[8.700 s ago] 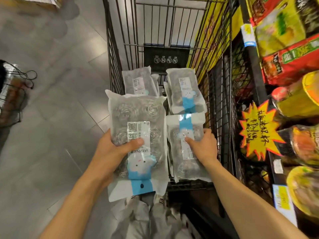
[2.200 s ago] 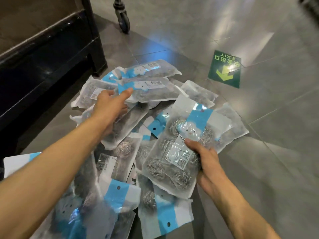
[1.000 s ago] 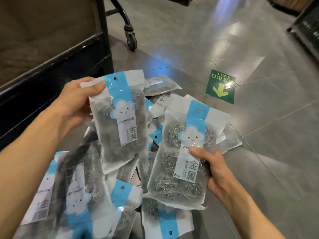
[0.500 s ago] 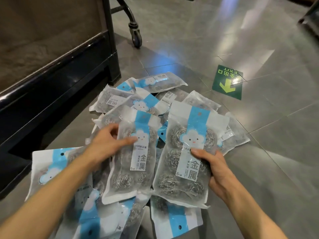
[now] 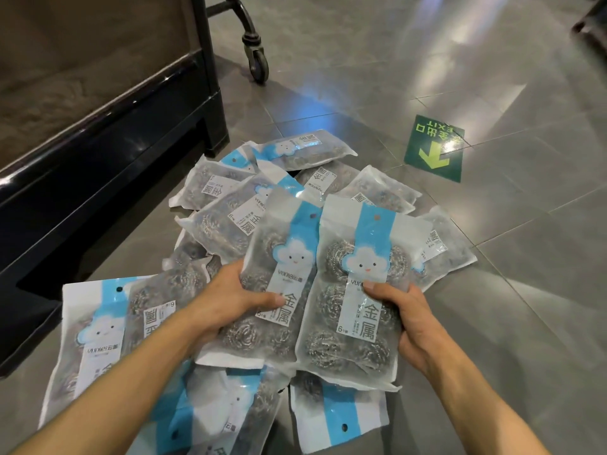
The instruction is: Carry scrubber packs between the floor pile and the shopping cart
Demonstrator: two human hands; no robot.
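Nearest you: your left hand (image 5: 236, 302) grips one scourer pack (image 5: 262, 310) at its left edge, thumb curled over the printed label, the other fingers hidden under the bag. Your right hand (image 5: 405, 318) grips a second scourer pack (image 5: 356, 300) at its right edge, thumb pinching down just below the cloud logo, fingers wrapped behind. The two packs touch edge to edge between your thumbs, the right one overlapping the left slightly, both held above the heap.

Handling, as a judgement: each bag looks light, with several steel-wool balls loose inside thin film. The film will likely be slippery and crinkly, the balls springy rather than fragile. The bag flexes around the balls, so a grip across the middle, thumb on the label and fingers behind, should hold better than a pinch at the flat sealed margin. The blue header strip with its hang hole, beyond your thumbs, is a flat, stiffer place to pinch.

Under and beyond your fingers: the pile of packs (image 5: 259, 205) sprawls on the grey tile floor (image 5: 492, 290), overlapping at all angles, some face down.

Farther off: a dark shelf base (image 5: 108, 149) to the left of the pile, a cart wheel (image 5: 258, 62) beyond it, a green exit sticker (image 5: 433, 147) to the far right.
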